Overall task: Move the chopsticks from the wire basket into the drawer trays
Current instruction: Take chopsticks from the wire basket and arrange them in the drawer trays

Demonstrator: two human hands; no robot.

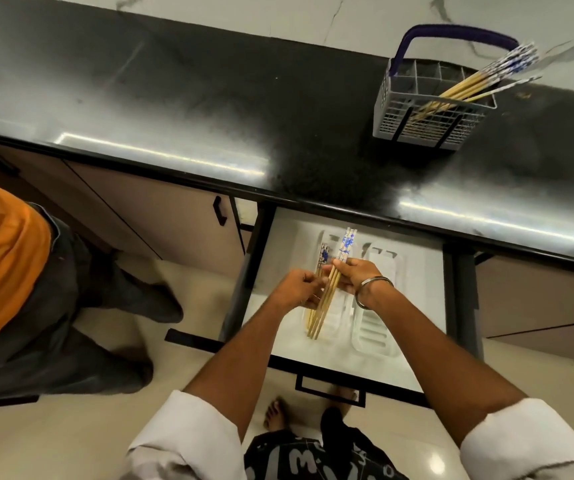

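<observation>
Over the open drawer [427, 306], my right hand [356, 275] pinches a bundle of wooden chopsticks with blue-and-white tops [330, 289], slanted above the left clear tray [334, 323]. My left hand [299, 289] is beside it, fingers curled around the lower half of the same bundle. One more chopstick [323, 256] lies in the tray behind the hands. Further right, a second clear tray [379, 334] sits in the drawer. The grey wire basket [430, 116] with a blue handle stands on the black counter at the upper right, and several chopsticks [479, 81] lean out of it.
The black counter [174, 109] runs across the view above the drawer. Another person in an orange shirt and dark trousers [19, 271] stands at the left. My bare feet [278, 414] are on the pale floor under the drawer front and its black handle [330, 389].
</observation>
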